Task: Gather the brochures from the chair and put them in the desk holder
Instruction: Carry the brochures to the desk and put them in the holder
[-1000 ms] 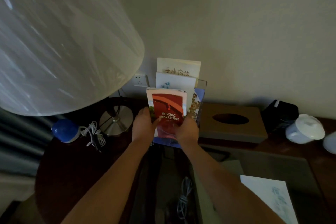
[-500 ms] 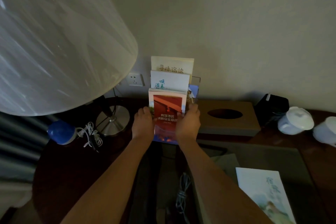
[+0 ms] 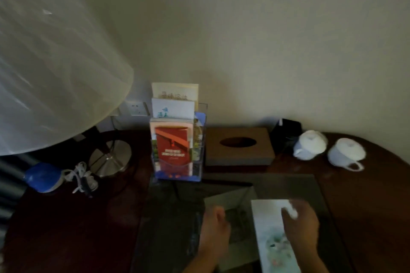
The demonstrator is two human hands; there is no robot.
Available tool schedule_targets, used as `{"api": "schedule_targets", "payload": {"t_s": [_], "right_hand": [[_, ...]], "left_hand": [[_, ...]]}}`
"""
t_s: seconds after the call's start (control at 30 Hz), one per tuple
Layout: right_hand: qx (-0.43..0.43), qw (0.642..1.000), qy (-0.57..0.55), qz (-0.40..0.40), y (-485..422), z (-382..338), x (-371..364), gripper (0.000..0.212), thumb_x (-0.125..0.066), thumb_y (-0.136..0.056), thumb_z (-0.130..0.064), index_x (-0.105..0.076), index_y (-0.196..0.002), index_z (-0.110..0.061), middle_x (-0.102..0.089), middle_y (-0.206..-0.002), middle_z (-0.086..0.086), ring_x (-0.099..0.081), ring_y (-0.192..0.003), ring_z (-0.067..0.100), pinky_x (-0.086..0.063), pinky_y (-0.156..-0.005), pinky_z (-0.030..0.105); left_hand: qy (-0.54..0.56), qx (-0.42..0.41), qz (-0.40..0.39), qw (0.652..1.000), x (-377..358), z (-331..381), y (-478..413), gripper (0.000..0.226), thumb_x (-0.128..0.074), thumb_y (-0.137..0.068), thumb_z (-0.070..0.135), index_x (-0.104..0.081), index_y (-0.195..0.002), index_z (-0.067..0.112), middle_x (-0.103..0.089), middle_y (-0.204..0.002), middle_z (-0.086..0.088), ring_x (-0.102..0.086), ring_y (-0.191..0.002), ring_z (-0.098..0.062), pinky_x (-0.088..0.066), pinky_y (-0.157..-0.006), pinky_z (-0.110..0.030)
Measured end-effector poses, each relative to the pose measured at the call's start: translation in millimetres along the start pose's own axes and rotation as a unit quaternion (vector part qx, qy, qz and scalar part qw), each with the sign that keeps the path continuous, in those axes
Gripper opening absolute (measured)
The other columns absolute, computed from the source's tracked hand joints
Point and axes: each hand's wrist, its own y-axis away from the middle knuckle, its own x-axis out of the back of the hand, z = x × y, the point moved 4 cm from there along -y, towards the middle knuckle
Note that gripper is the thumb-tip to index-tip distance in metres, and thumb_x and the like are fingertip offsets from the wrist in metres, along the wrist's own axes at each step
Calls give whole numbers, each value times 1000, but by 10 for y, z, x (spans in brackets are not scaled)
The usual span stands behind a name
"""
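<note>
Brochures, three tiers of them, stood upright in the clear acrylic desk holder point(image 3: 200, 139), the red-covered brochure point(image 3: 172, 144) in front. Your right hand point(image 3: 300, 226) lay on one pale brochure point(image 3: 269, 235); finger grip unclear. Your left hand point(image 3: 214, 231) hovered loosely curled, empty. Two white cups point(image 3: 310, 144) stood right.

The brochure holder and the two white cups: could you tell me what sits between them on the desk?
In the head view, a brown tissue box and a dark object sit between the brochure holder and white cups.

A large pale lampshade point(image 3: 55, 62) is filling the upper left. A brown tissue box point(image 3: 238, 146) is sitting on the dark desk point(image 3: 66, 228), with 2 white cups point(image 3: 328, 148) standing to its right.
</note>
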Motion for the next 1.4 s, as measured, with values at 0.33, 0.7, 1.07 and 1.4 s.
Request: {"api": "schedule_targets", "payload": {"t_s": [0.33, 0.7, 1.07, 1.4], "right_hand": [[-221, 959, 96, -152, 206, 1094, 46, 79, -71, -77, -38, -31, -139, -10, -35, -140, 18, -38, -128, 35, -38, -104, 46], [-225, 959, 17, -169, 115, 1142, -227, 57, -81, -70, -23, -50, -113, -2, -51, -122, 17, -55, -103, 29, -50, -83, 36], [183, 947, -158, -213, 246, -1253, -319, 27, -70, -82, -9, -57, -106, -13, -68, -100, 1, -66, -94, 21, -55, -70, 33], [316, 937, -105, -105, 300, -2494, -893, 26, -64, -85, -11, -59, -110, -13, -65, -112, 7, -63, -98, 24, -53, -77, 30]], "left_hand": [[10, 152, -86, 985, -1196, -42, 197, 23, -57, -87, 6, -57, -110, 8, -66, -115, -10, -59, -80, -11, -43, -53, -10], [42, 146, -106, 983, -965, -161, 111, 47, -50, -89, -3, -43, -134, 10, -54, -133, -17, -56, -117, -32, -51, -95, -41], [2, -159, 76, 984, 1328, 725, -337, 37, -61, -85, -6, -60, -121, 2, -67, -110, -6, -63, -99, -16, -52, -84, -14], [-13, -178, 248, 952, 2345, 806, -1007, 27, -68, -83, 4, -69, -110, 6, -64, -95, 7, -61, -85, -4, -38, -64, 9]]}}
